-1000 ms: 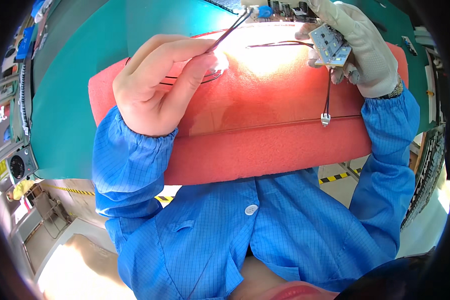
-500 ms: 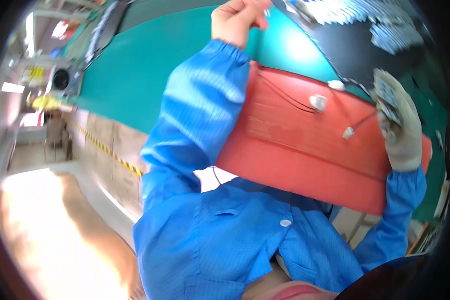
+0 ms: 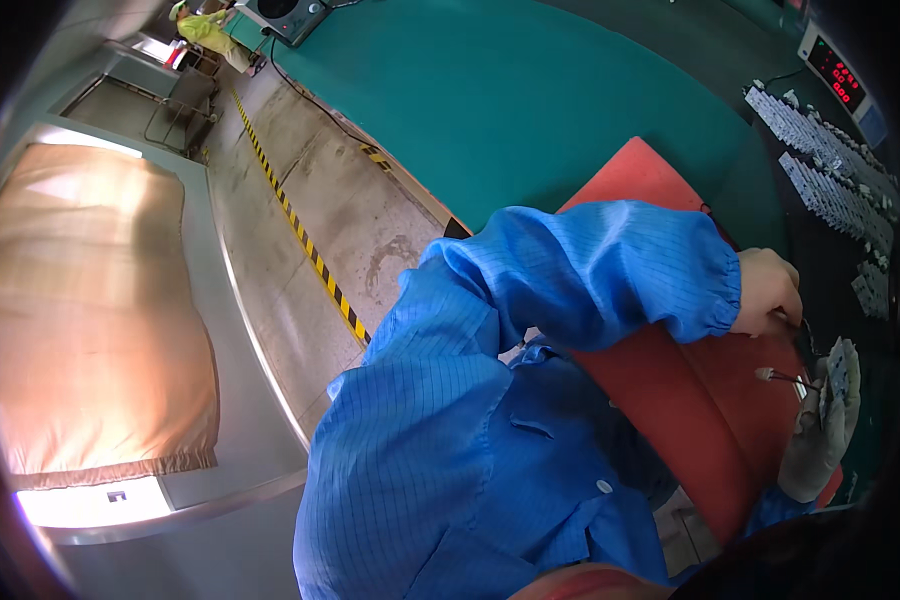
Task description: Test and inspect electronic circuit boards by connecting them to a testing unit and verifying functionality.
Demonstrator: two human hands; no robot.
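My bare left hand (image 3: 767, 295) reaches across the red pad (image 3: 635, 180) to its right side, its fingers curled closed. Whatever they may hold is hidden, though a thin dark wire shows just below the fingertips. Close by, my gloved right hand (image 3: 810, 455) grips a small pale circuit board (image 3: 838, 375) between thumb and fingers. From the board a short dark wire runs left, ending in a small white connector (image 3: 764, 374) over the red pad.
The red pad lies on a green bench mat (image 3: 490, 100). Rows of small silvery parts (image 3: 830, 195) stand on a dark surface at the right, beside a meter with red digits (image 3: 835, 75). A black-fronted device (image 3: 285, 15) sits at the far edge. A person in yellow (image 3: 210, 35) is far left.
My left hand has come down from the far side of the bench to near my right hand. The view has turned, showing more floor at the left. The right hand still holds the board.
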